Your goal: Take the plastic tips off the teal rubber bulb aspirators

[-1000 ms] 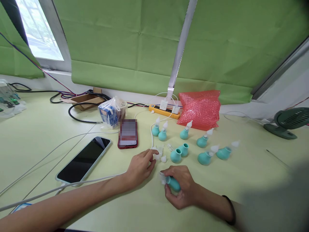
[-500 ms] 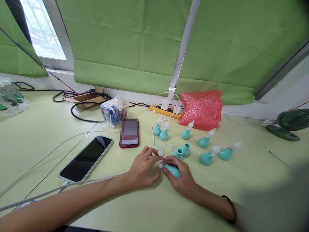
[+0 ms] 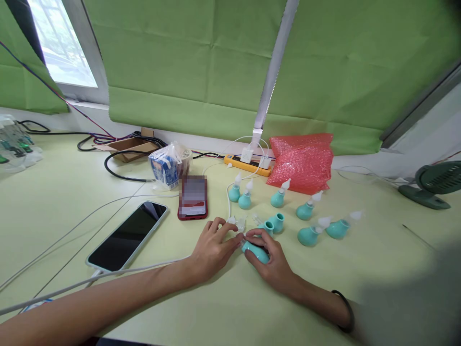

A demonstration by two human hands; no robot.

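Note:
Between the fingers of my right hand [image 3: 270, 259] is a teal squeeze bulb [image 3: 256, 253], lying on its side with its neck to the upper left. My left hand [image 3: 216, 247] is closed at that neck, its fingertips pinching a small clear plastic piece that they mostly cover. Just beyond my fingertips lie a clear tip [image 3: 240, 224] and two open-necked teal bulbs, one of them this upright bulb [image 3: 277, 223]. Several teal nasal aspirators with whitish tips stand further off, among them a near-right aspirator [image 3: 308, 235] and a back-left aspirator [image 3: 245, 200].
Left of my hands lie a large phone [image 3: 127, 236] on a cable and a red-cased phone [image 3: 193, 198]. A plastic-wrapped blue package [image 3: 165, 168], a yellow power strip [image 3: 248, 166] and a red bubble-wrap bag [image 3: 301, 163] line the back. A green fan [image 3: 435, 182] stands far right.
The clear piece between my hands is now mostly covered, and the bulb sits closer to my left fingertips. My left thumb has moved up toward the bulb's neck.

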